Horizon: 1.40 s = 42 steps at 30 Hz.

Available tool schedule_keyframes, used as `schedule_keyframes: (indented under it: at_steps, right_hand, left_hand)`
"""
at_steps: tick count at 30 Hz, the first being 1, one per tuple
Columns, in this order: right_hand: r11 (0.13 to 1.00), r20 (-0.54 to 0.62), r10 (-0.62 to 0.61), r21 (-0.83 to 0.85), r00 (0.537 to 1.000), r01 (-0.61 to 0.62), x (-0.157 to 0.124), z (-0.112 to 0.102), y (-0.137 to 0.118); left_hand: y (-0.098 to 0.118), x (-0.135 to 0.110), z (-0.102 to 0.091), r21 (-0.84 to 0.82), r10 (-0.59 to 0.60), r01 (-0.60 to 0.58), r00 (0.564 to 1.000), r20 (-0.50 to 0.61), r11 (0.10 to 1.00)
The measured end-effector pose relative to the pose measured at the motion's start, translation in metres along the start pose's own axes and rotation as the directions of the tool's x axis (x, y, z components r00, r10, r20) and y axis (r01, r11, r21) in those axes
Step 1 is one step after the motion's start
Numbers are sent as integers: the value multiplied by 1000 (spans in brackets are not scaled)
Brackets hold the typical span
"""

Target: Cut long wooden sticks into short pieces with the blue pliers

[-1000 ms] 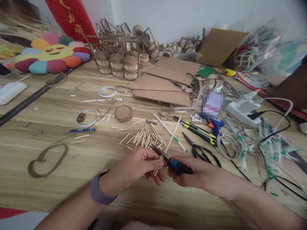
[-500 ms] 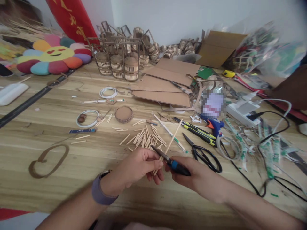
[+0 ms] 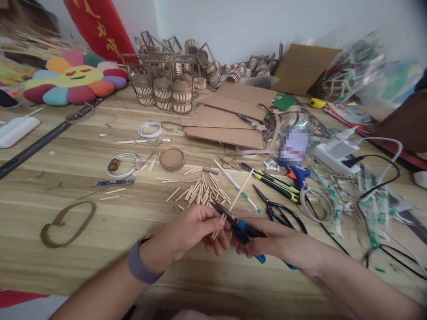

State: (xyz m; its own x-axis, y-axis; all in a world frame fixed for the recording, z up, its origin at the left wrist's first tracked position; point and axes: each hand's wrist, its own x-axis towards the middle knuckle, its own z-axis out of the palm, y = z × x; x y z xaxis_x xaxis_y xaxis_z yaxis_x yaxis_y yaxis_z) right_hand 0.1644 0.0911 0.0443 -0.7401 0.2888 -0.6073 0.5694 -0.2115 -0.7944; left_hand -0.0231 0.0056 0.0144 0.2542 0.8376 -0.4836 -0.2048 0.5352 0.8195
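My left hand [image 3: 205, 226], with a purple watch band on its wrist, pinches thin wooden sticks [image 3: 218, 229] between thumb and fingers. A long stick [image 3: 242, 189] slants up and away, its near end at the blades. In my right hand [image 3: 263, 240] are snips [image 3: 245, 227] with blue-and-black handles, their narrow jaws parted and lying across the sticks beside my left fingertips. Just beyond my hands lies a loose pile of short cut sticks [image 3: 200, 191]. A round brown disc with a braided rim [image 3: 171, 159] rests behind the pile.
Black scissors [image 3: 283, 215], a yellow-and-black box cutter [image 3: 273, 182] and a blue glue gun [image 3: 300, 175] lie to the right. Cables and a white power strip [image 3: 336, 153] sit farther right. Behind are cardboard sheets [image 3: 230, 115] and small slatted baskets [image 3: 163, 93]. Tape rings [image 3: 122, 165] lie left.
The snips' handles have spread apart, with blue grips now showing below my right hand. The jaws have parted at the sticks. My left hand has barely moved.
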Motion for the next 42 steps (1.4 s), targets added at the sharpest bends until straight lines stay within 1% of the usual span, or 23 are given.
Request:
schedule_keyframes:
  at_steps: [3, 6, 10, 13, 17, 21, 24, 28, 34, 39, 42]
  right_hand:
    - [1000, 2, -10, -9, 1000, 10, 2, 1, 1]
    - [996, -10, -31, -84, 999, 30, 3, 2, 3]
    - [978, -63, -52, -203, 997, 39, 6, 4, 4]
    - [967, -98, -85, -249, 992, 59, 8, 5, 3]
    - [981, -86, -71, -186, 994, 54, 9, 6, 1]
    - [995, -64, 1, -96, 998, -7, 6, 8, -2]
    - [997, -66, 25, -69, 998, -29, 5, 8, -2]
    - [993, -76, 16, -111, 997, -25, 6, 7, 2]
    - [986, -125, 6, -166, 992, -27, 9, 9, 4]
    - [991, -90, -11, -130, 996, -1, 7, 10, 0]
    - [989, -103, -9, -150, 995, -6, 7, 10, 0]
  left_hand:
    - [0, 0, 0, -11, -1, 1, 1000, -1, 1000]
    - [0, 0, 0, -9, 0, 0, 1000, -4, 1000]
    - [-2, 0, 1, -1, 20, -20, 1000, -22, 1000]
    - [-3, 1, 1, 9, 50, -50, 998, -39, 999]
    - [-1, 1, 0, 42, 62, -60, 996, -56, 997]
    - [0, 1, -1, 100, 70, -64, 995, -65, 993]
    - [-2, 2, -1, 122, 79, -72, 995, -56, 990]
    - [-4, 2, -1, 133, 81, -73, 995, -52, 988]
    - [-2, 1, 0, 124, 111, -100, 990, -85, 987]
    - [-2, 3, 0, 127, 117, -106, 990, -82, 986]
    - [-3, 3, 1, 127, 116, -105, 990, -80, 986]
